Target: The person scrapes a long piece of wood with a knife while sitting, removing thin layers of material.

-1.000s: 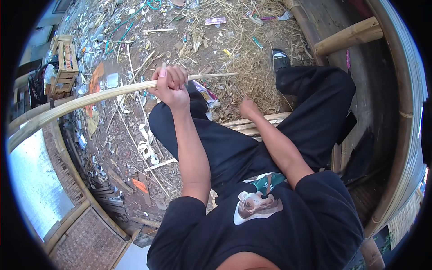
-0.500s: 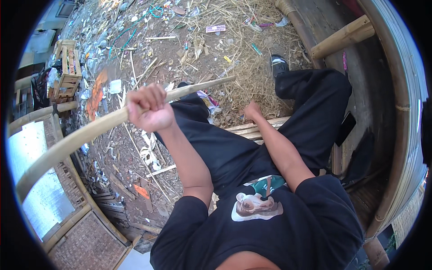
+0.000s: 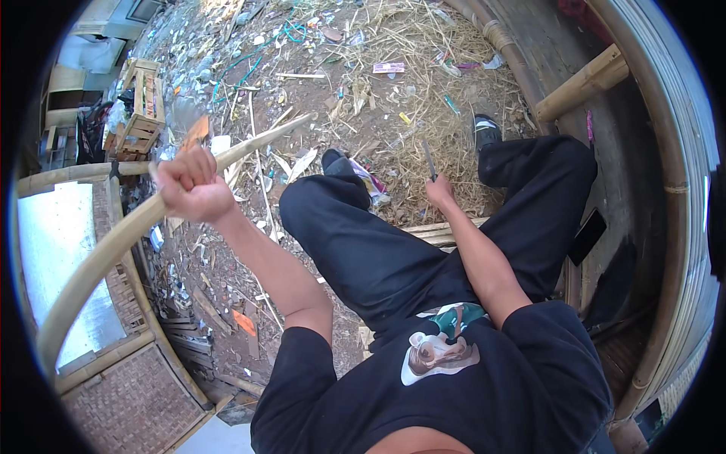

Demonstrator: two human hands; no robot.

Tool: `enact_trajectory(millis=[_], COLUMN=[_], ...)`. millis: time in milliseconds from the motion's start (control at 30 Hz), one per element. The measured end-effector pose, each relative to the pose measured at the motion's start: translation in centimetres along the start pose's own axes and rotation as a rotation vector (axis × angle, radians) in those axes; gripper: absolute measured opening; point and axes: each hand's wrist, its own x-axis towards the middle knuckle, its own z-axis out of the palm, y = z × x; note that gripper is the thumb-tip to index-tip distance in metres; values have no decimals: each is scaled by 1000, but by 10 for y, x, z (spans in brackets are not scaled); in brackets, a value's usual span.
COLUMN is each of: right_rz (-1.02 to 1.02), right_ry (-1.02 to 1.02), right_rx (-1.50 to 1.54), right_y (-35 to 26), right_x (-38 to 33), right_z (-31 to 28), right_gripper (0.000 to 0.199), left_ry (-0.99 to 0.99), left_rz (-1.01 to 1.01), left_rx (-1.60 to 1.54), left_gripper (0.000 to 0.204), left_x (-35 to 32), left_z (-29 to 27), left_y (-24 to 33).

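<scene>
My left hand is closed around a long, pale bamboo strip, raised at the left. The strip runs from the lower left edge up to a narrow tip beyond my left knee, and it looks bent. Between my knees my right hand grips a knife by its handle. The thin grey knife blade points up and away, well apart from the strip. Most of the handle is hidden in my fingers. Split bamboo pieces lie just below my right hand, between my thighs.
Straw and litter cover the dirt ground ahead. A wooden crate stands at the far left, near a bamboo frame with a silvery sheet and a woven panel. By my right thigh lies a dark phone. A bamboo rail juts in at the right.
My left hand has moved left with the bamboo strip, drawing its tip leftward. My right hand has turned, and the knife blade now shows plainly. The whole view has shifted slightly.
</scene>
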Motion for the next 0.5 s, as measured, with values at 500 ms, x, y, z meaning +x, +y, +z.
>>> enact_trajectory(millis=[500], right_rz=[-693], right_ry=[271], right_rx=[145], right_y=[-105], right_x=[-73], right_z=[-38], right_gripper=[25], left_ry=[334], left_rz=[-25], left_rx=[-180], left_gripper=[41], left_x=[2], left_z=[9], left_y=[68])
